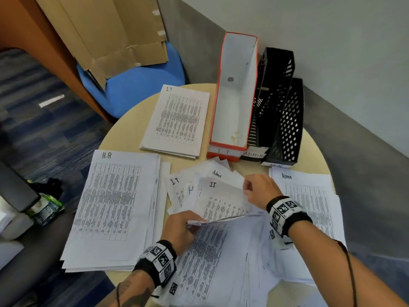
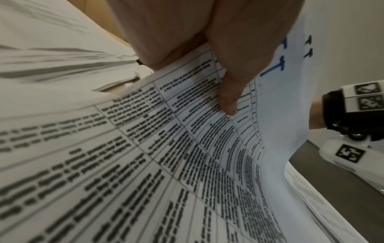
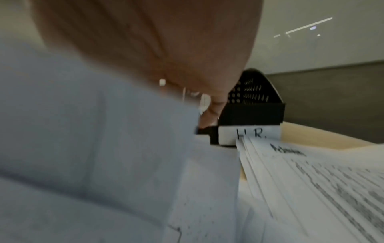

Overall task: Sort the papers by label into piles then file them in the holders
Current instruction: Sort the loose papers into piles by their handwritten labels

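An unsorted fan of printed sheets (image 1: 212,196) sits in the middle of the round table, top sheet marked "IT". My left hand (image 1: 181,229) grips the fan's near edge, thumb (image 2: 226,92) pressed on the print. My right hand (image 1: 259,191) pinches the right edge of the top sheet (image 3: 93,131). An H.R pile (image 1: 110,207) lies at the left, an I.T pile (image 1: 179,120) at the back, an Admin pile (image 1: 309,196) at the right. Three holders stand at the back: orange "IT" (image 1: 232,96), black "ADMIN" (image 1: 272,96), black "H.R." (image 3: 253,111).
More loose printed sheets (image 1: 221,262) lie under my forearms near the round wooden table's front edge (image 1: 124,134). A blue chair (image 1: 132,85) with cardboard (image 1: 106,34) on it stands behind the table. A grey wall runs along the right.
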A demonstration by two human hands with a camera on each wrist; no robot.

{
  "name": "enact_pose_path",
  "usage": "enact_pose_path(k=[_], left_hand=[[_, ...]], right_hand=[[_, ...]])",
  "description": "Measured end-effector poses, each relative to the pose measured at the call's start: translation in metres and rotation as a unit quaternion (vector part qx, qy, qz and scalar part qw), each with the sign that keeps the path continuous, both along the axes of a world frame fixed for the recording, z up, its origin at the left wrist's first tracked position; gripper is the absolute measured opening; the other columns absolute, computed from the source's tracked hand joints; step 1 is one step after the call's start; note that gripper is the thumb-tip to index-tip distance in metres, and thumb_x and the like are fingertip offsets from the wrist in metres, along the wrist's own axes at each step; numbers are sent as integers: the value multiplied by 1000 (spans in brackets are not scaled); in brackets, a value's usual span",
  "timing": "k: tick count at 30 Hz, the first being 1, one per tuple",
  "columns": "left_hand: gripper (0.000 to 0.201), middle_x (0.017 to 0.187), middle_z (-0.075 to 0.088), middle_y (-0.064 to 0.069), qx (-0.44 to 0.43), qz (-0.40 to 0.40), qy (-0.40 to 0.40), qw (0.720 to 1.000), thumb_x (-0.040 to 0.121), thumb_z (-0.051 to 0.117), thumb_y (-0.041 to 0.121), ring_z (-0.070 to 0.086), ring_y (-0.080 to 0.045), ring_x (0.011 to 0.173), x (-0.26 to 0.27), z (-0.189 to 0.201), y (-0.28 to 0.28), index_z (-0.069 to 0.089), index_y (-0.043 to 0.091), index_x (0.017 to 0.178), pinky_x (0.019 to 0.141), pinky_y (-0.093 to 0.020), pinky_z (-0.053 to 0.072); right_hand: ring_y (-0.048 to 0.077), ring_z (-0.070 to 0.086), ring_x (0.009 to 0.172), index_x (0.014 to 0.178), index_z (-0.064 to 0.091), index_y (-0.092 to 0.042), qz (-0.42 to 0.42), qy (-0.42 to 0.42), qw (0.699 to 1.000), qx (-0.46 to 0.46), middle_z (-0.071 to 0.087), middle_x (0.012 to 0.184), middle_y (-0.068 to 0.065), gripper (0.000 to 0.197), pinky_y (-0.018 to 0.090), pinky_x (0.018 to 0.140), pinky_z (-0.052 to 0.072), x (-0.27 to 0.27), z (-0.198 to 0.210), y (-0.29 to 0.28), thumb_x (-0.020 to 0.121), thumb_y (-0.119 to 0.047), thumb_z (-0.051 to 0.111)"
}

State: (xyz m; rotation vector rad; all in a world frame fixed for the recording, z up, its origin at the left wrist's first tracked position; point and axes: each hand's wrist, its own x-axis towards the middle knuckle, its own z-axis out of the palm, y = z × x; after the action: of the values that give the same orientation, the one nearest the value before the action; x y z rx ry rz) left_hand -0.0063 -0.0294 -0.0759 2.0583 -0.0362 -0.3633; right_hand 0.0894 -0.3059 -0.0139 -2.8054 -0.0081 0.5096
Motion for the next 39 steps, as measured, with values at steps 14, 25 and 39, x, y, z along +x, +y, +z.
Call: enact_pose_path(k=[14,25,39], left_hand=[[70,153,45,13,-31,3,-36,999,77,90,24,49,-9,138,19,32,-16,57,75,110,113,-39,46],[18,85,75,16,-66,27,-45,996,82,86,13,69,-5,82,7,36,-23,80,30,86,69,-14,53],[25,92,78,12,-121,56,-54,990,80,86,3,74,-14,92,-1,39,-23,83,26,90,80,-27,60]], right_hand=[[14,69,77,81,65,-23,-33,48,966,253,73,80,-3,19,29,75,54,-35,33,-15,91,-8,71],[11,70,85,81,66,-28,-49,45,962,264,73,84,-6,22,30,80,55,-38,35,-17,89,-8,71],[0,64,83,75,75,-30,56,1,982,181,72,80,-18,13,27,85,48,-45,53,7,84,-23,80]])
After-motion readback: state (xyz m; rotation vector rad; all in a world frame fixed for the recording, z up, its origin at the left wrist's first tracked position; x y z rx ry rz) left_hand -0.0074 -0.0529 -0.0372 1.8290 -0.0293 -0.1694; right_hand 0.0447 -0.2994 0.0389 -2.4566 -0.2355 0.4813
